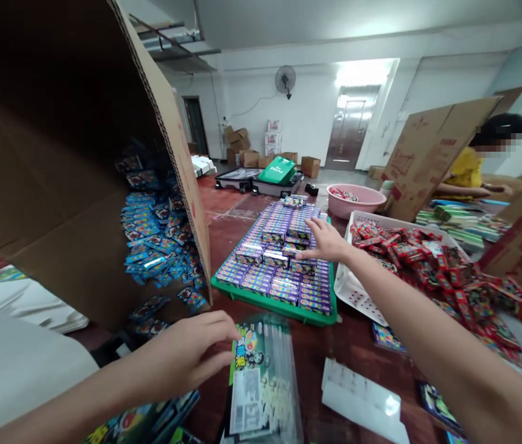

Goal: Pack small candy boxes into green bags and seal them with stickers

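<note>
Over the green tray (pixel 320 317), the right hand (pixel 328 242) reaches, thumb and fingers parted

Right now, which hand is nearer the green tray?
Right. The right hand is over the purple packets in the green tray; the left hand is short of it, by the plastic bags.

Glare burns above the door (pixel 352 132) — carton interior (pixel 71 142) dark (edges stretched).
</note>
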`<state>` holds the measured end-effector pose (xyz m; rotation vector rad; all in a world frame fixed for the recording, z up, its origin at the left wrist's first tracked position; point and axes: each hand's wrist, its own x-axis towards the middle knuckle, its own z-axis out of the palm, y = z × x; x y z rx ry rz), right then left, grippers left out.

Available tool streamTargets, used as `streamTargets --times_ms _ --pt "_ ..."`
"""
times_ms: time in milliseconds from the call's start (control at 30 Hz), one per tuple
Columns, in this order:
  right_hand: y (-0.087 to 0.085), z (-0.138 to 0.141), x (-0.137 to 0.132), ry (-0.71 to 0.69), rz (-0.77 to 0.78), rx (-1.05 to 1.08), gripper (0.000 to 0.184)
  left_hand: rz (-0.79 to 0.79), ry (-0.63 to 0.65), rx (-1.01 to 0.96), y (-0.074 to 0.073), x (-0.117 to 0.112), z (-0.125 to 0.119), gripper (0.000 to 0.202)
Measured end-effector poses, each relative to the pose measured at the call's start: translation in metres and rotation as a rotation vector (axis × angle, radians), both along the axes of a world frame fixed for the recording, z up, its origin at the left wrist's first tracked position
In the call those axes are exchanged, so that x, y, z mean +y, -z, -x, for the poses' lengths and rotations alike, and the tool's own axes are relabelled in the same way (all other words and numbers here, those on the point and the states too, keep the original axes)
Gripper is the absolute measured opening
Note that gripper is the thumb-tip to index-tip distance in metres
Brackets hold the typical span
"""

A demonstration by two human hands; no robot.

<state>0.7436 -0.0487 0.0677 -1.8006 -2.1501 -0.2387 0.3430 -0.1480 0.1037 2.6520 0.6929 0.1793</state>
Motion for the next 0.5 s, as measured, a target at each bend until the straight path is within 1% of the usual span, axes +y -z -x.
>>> streamTargets --times_ms 67,100,133,200,267,367,433,500 --pt "-0.006 0.002 0.01 -0.034 0.046 -0.041 0.119 0.048 0.042 0.123 0.009 0.007 -0.02 0.024" --pt "-0.007 0.004 0.014 -0.053 0.068 -0.063 0.116 0.047 0.042 0.181 0.014 0.011 -0.028 0.025" --pt "-0.007 0.006 0.016 -0.069 0.086 -0.083 0.112 0.033 0.025 0.247 0.02 0.017 -0.034 0.024" --pt "-0.004 0.01 0.018 -0.086 0.111 -0.114 0.107 -0.023 -0.09 0.393 0.031 0.034 -0.038 0.023" --pt "-0.001 0.012 0.017 -0.094 0.128 -0.126 0.1 -0.069 -0.27 0.527 0.039 0.057 -0.029 0.027" --pt "0.003 0.007 0.016 -0.138 0.159 -0.121 0.08 -0.078 -0.512 0.633 0.043 0.094 0.002 0.036" --pt "0.005 0.0 0.018 -0.165 0.163 -0.111 0.067 -0.062 -0.621 0.649 0.042 0.115 0.026 0.04" --pt "0.008 -0.005 0.023 -0.161 0.164 -0.131 0.06 -0.039 -0.695 0.621 0.042 0.131 0.043 0.046"
